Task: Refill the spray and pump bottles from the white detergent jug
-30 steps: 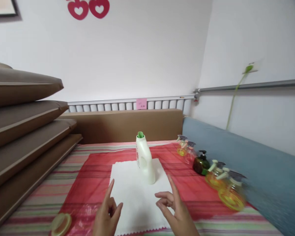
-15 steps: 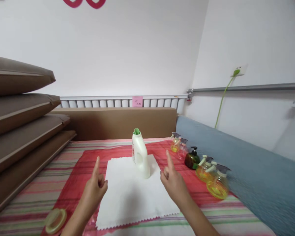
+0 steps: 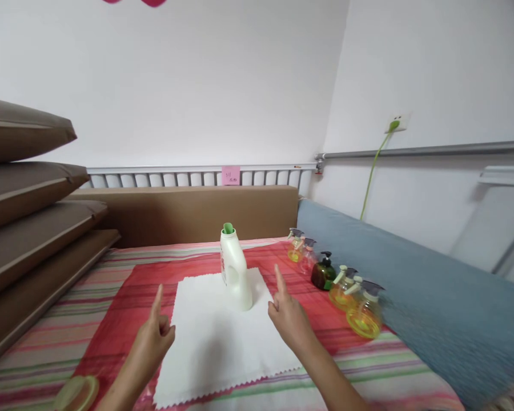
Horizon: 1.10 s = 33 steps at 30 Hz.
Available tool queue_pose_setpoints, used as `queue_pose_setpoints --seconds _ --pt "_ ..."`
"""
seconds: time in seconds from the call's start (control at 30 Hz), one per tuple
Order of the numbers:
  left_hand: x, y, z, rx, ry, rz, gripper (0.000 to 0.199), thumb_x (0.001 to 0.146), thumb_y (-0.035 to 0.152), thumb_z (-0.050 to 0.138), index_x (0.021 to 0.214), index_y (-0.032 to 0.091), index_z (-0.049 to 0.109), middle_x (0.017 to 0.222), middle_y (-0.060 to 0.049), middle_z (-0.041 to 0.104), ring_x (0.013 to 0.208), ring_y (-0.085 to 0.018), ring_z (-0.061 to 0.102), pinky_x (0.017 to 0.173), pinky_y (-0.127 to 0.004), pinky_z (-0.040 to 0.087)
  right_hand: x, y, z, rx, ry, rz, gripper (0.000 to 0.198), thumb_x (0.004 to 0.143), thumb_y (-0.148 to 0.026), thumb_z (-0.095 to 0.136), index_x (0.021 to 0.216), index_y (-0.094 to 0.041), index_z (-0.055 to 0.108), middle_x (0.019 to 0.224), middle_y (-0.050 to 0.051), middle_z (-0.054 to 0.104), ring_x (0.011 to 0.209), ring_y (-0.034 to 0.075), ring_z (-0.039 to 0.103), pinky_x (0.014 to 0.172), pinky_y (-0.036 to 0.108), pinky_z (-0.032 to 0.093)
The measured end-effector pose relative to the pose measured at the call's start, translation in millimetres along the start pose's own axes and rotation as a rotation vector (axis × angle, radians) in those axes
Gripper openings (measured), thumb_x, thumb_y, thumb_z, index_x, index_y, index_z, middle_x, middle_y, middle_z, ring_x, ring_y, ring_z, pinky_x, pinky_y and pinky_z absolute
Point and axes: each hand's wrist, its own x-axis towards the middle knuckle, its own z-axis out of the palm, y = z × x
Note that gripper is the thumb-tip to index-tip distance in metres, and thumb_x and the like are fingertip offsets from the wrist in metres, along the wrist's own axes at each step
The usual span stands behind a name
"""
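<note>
My left hand (image 3: 152, 337) is above the left edge of a white cloth (image 3: 197, 337) with zigzag edges. Its index finger points up while the other fingers are curled in. My right hand (image 3: 289, 314) mirrors it over the cloth's right side, index finger raised, the rest folded. Neither hand holds anything. Between them, farther back, a whitish-green plastic jug (image 3: 236, 274) with a handle stands upright on the cloth. Something green shows in its open mouth. Both hands are apart from the jug. A round pale-yellow lid (image 3: 77, 394) lies by my left forearm, partly cut off.
Several pump bottles line the right side, including a dark brown one (image 3: 324, 272) and a yellow one (image 3: 365, 314). Red fabric (image 3: 124, 302) lies under the white cloth. Brown cushions (image 3: 29, 228) are stacked at left; a blue padded side (image 3: 368, 251) borders the right.
The view has turned slightly right, so everything sits farther left in the picture. Both hands keep the same pointing shape, and the jug stays in place on the cloth.
</note>
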Motion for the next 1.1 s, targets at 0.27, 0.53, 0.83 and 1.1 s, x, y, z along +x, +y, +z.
queue_pose_setpoints --seconds 0.27,0.53,0.83,1.1 --pt "1.8 -7.5 12.9 0.024 -0.029 0.024 0.089 0.070 0.031 0.044 0.146 0.002 0.007 0.049 0.014 0.028 0.044 -0.013 0.034 0.052 -0.023 0.027 0.6 15.3 5.4 0.023 -0.030 0.008 0.074 0.077 -0.007 0.043 0.147 -0.017 0.019 0.051 -0.010 0.030 0.049 0.017 0.040 0.052 0.026 0.019" --pt "-0.1 -15.0 28.3 -0.001 -0.061 0.054 0.085 0.074 0.026 0.044 0.147 0.007 0.005 0.050 0.013 0.030 0.045 -0.012 0.036 0.051 -0.023 0.029 1.4 30.5 16.7 0.045 -0.024 -0.033 0.073 0.079 -0.013 0.042 0.147 -0.015 0.015 0.051 -0.009 0.037 0.050 0.017 0.047 0.051 0.025 0.027" --pt "-7.8 -15.1 68.1 -0.156 -0.239 -0.145 0.077 0.068 0.036 0.064 0.138 0.017 0.038 0.121 -0.014 0.060 0.104 -0.025 0.059 0.087 -0.038 0.046 -12.4 173.9 49.9 -0.075 0.076 0.006 0.064 0.083 -0.044 0.032 0.129 -0.003 0.047 0.105 0.022 0.068 0.098 0.033 0.063 0.082 0.045 0.049" --pt "49.2 53.8 151.5 -0.462 -0.170 -0.249 0.078 0.061 0.030 0.077 0.129 0.003 0.048 0.140 -0.027 0.042 0.130 -0.037 0.039 0.104 -0.043 0.032 -46.7 250.6 91.4 -0.294 0.105 -0.115 0.057 0.080 -0.044 0.036 0.109 -0.007 0.068 0.116 0.017 0.067 0.110 0.034 0.060 0.096 0.051 0.046"
